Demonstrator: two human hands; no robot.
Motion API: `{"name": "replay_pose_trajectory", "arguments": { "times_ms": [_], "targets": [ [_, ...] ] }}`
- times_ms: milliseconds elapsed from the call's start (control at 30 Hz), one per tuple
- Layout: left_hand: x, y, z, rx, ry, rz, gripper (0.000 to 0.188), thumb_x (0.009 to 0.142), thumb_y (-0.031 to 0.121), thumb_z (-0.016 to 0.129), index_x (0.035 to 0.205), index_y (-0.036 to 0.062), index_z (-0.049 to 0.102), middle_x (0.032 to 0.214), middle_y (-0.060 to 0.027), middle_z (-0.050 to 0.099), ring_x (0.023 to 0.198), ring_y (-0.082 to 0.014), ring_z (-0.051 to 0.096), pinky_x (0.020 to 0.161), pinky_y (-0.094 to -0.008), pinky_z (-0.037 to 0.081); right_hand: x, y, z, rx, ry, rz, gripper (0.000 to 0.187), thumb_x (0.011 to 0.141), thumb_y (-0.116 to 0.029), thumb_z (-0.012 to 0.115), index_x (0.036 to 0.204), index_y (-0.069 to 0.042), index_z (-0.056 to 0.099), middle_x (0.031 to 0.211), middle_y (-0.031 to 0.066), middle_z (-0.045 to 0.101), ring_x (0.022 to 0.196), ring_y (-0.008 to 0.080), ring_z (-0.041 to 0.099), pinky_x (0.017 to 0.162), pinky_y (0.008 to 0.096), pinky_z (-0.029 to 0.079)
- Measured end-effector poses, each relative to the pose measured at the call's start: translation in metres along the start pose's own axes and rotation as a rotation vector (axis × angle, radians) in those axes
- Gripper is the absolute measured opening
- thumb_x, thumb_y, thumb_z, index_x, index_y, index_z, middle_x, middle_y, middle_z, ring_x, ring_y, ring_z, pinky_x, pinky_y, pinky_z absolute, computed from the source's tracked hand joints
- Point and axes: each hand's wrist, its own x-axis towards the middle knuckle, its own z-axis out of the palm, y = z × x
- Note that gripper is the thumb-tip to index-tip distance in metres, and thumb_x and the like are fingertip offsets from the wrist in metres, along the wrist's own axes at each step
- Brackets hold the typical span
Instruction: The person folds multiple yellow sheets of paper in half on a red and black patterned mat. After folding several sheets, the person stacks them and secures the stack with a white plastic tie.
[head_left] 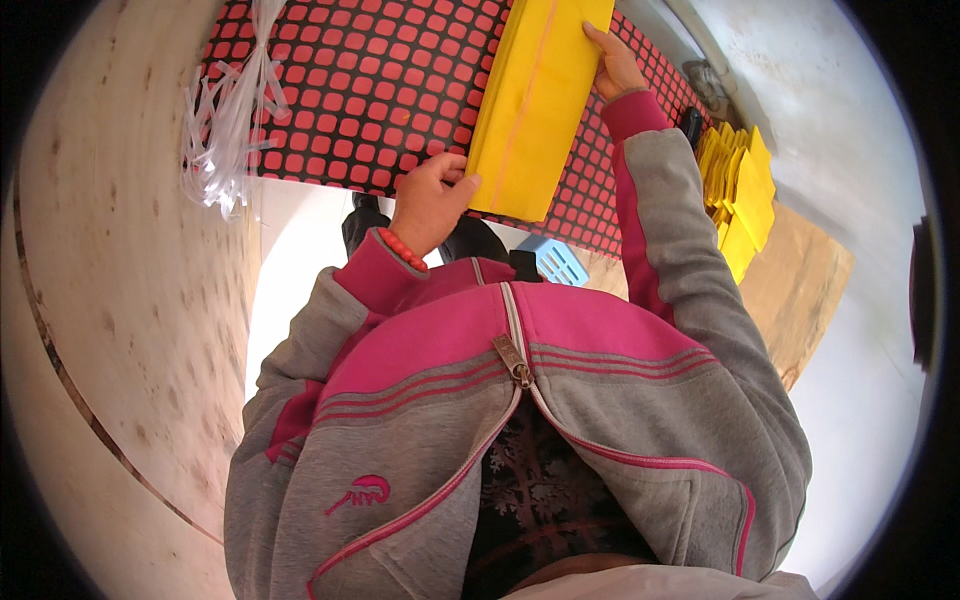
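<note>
A long yellow folded sheet or flat package (535, 95) lies on a table covered with a red-and-black checked mat (370, 80). My left hand (430, 200), with a red bead bracelet at the wrist, grips its near corner. My right hand (615, 65) holds its far right edge, fingers laid on the yellow surface. Both sleeves are grey and pink.
A bundle of clear plastic strips (230, 110) hangs at the mat's left edge. A stack of yellow pieces (740, 195) rests on brown cardboard (800, 280) at the right. A light blue basket (555, 260) sits below the table edge. A curved plywood wall (130, 300) stands on the left.
</note>
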Motion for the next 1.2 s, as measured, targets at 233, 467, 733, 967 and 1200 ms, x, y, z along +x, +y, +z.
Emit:
{"name": "replay_pose_trajectory", "arguments": {
  "times_ms": [233, 467, 733, 967, 1200],
  "targets": [
    [-0.012, 0.021, 0.013, 0.410, 0.032, 0.149, 0.031, 0.082, 0.023, 0.062, 0.105, 0.0015, 0.059, 0.090, -0.0133, 0.063, 0.074, -0.0282, 0.063, 0.069, -0.0383, 0.050, -0.001, 0.004, -0.004, 0.105, 0.028, -0.001, 0.027, 0.093, -0.020, 0.056, 0.112, -0.001, 0.056, 0.107, 0.0081, 0.065, 0.093, 0.0203, 0.064, 0.083, 0.0338, 0.053],
    [-0.014, 0.030, 0.015, 0.659, 0.009, 0.226, 0.034, 0.084, 0.023, 0.062, 0.110, 0.0015, 0.058, 0.095, -0.0141, 0.062, 0.081, -0.0316, 0.063, 0.069, -0.0397, 0.050, -0.005, 0.001, 0.003, 0.122, 0.092, 0.017, 0.026, 0.093, -0.020, 0.056, 0.111, -0.001, 0.056, 0.108, 0.0086, 0.064, 0.097, 0.0205, 0.063, 0.086, 0.0345, 0.052],
    [-0.015, 0.028, 0.011, 0.643, 0.043, 0.248, 0.029, 0.083, 0.024, 0.062, 0.103, 0.0037, 0.056, 0.092, -0.0134, 0.061, 0.079, -0.0326, 0.062, 0.066, -0.0420, 0.049, -0.006, -0.001, 0.006, 0.123, 0.087, 0.033, 0.029, 0.092, -0.020, 0.057, 0.114, -0.001, 0.055, 0.110, 0.0093, 0.063, 0.097, 0.0212, 0.063, 0.086, 0.0350, 0.052],
    [-0.022, 0.014, -0.015, 0.696, 0.175, 0.233, 0.026, 0.081, 0.021, 0.066, 0.100, 0.0057, 0.058, 0.080, -0.0084, 0.060, 0.072, -0.0268, 0.062, 0.061, -0.0389, 0.048, -0.005, -0.003, 0.007, 0.085, 0.077, 0.032, 0.026, 0.093, -0.018, 0.057, 0.112, -0.001, 0.056, 0.107, 0.0090, 0.064, 0.094, 0.0201, 0.063, 0.083, 0.0340, 0.052],
    [-0.037, -0.008, -0.023, 0.322, 0.072, -0.014, 0.016, 0.083, 0.019, 0.066, 0.087, 0.0030, 0.063, 0.072, -0.0074, 0.064, 0.060, -0.0155, 0.062, 0.057, -0.0283, 0.049, 0.001, -0.003, 0.003, 0.088, 0.027, 0.109, 0.029, 0.092, -0.016, 0.056, 0.116, 0.001, 0.057, 0.108, 0.0121, 0.065, 0.093, 0.0244, 0.064, 0.084, 0.0386, 0.052]
  ]
}}
